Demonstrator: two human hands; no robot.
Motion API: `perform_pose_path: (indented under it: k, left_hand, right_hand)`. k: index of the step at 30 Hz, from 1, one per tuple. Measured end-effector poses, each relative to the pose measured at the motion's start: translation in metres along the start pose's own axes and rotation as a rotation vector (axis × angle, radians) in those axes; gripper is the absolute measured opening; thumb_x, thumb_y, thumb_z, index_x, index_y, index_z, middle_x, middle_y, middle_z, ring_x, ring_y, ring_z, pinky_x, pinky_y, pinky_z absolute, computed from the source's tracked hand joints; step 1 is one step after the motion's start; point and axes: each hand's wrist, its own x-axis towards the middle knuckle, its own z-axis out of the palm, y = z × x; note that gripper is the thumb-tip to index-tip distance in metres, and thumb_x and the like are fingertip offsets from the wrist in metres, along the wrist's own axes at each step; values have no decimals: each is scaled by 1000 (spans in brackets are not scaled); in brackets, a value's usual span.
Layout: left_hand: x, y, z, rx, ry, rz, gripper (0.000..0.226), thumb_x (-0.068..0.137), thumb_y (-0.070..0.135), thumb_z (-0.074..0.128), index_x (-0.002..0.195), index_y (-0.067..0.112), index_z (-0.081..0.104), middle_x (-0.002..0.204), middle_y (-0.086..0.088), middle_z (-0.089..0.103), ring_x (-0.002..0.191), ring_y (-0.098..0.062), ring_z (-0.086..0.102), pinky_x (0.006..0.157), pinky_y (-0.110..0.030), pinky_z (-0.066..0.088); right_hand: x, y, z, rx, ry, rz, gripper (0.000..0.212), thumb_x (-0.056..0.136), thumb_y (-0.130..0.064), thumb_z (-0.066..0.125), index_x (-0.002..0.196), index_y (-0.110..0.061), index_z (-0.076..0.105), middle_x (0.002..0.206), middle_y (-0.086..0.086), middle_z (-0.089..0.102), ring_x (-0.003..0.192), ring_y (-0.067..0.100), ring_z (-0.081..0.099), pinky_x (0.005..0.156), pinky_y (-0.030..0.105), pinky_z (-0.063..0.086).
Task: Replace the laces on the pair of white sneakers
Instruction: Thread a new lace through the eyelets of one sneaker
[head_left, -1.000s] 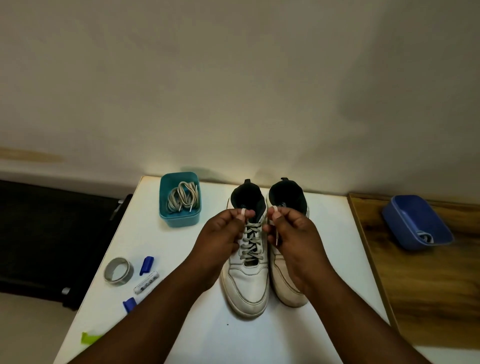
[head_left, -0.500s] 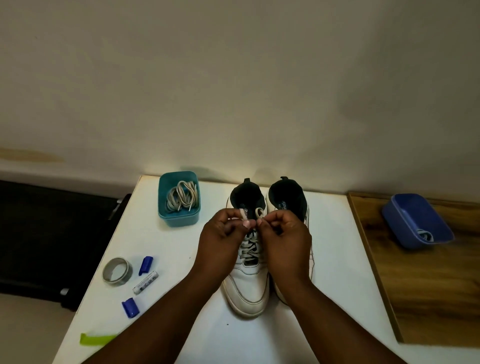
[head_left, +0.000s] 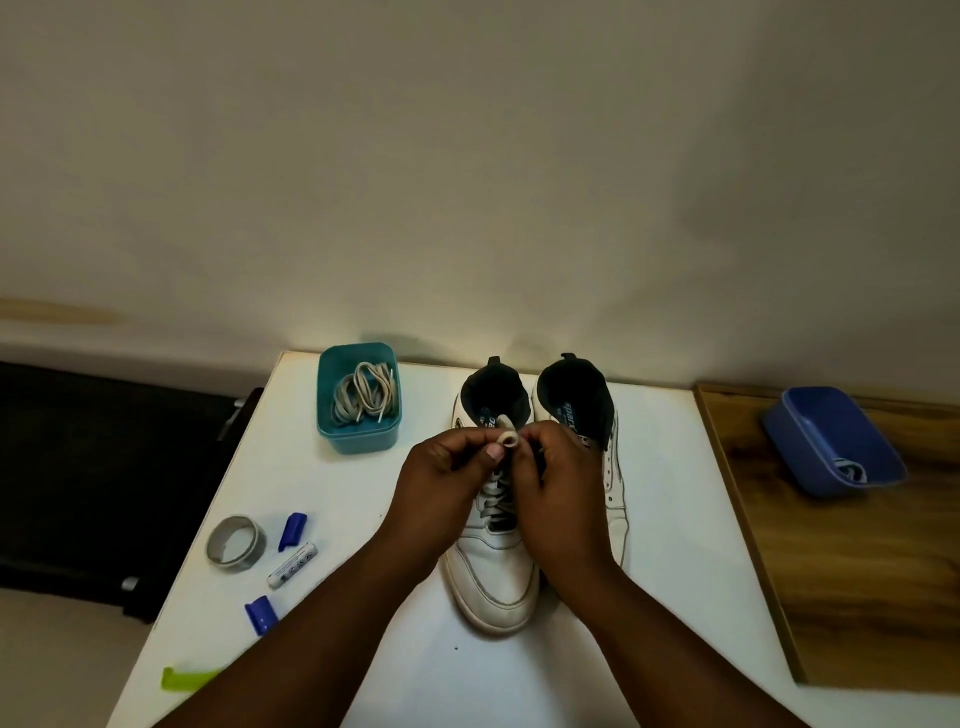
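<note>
Two white sneakers stand side by side on the white table, toes toward me. The left sneaker carries a grey lace crossed up its front. Above its tongue my left hand pinches a folded end of that lace. My right hand is curled close against it and pinches the lace from the other side. The right sneaker shows no lace and is partly hidden by my right hand. A teal tub at the back left holds a bundle of pale laces.
A blue tub with a bit of lace inside sits on the wooden board at the right. On the table's left lie a tape roll, a battery, two blue clips and a green strip. A wall rises behind.
My hands have moved together over the left sneaker's tongue. The lace ends, held apart one second ago, now meet in a folded loop between my fingers.
</note>
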Motion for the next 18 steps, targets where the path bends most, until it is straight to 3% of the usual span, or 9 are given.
perform_pose_path:
  k: [4, 10, 15, 18]
  left_hand:
    - [5, -2, -4, -35, 3, -56, 19, 94, 11, 72, 111, 14, 68, 98, -12, 77, 98, -22, 75, 91, -35, 59]
    - [5, -1, -5, -20, -68, -66, 33, 95, 9, 70, 127, 17, 69, 101, -7, 78, 101, -16, 74, 89, -25, 58]
    - [6, -2, -4, 23, -98, -53, 45, 96, 13, 70, 139, 16, 61, 104, -5, 78, 107, -14, 73, 101, -38, 55]
    - [4, -2, -4, 30, -99, -28, 32, 96, 9, 68, 127, 17, 69, 103, -5, 78, 103, -15, 74, 99, -38, 57]
  right_hand:
    - [0, 5, 0, 10, 3, -27, 11, 102, -25, 57, 97, -27, 67, 91, -11, 63, 84, 5, 61, 74, 34, 54]
    - [0, 9, -2, 21, -1, -19, 15, 99, -23, 63, 102, -29, 76, 88, -12, 66, 83, 4, 63, 73, 32, 54]
    - [1, 7, -5, 88, -27, -48, 17, 99, -16, 60, 103, -27, 72, 100, -13, 66, 94, 4, 63, 80, 35, 55]
    - [1, 6, -5, 114, -45, -66, 17, 99, -13, 60, 104, -26, 71, 101, -12, 65, 95, 5, 63, 82, 37, 54]
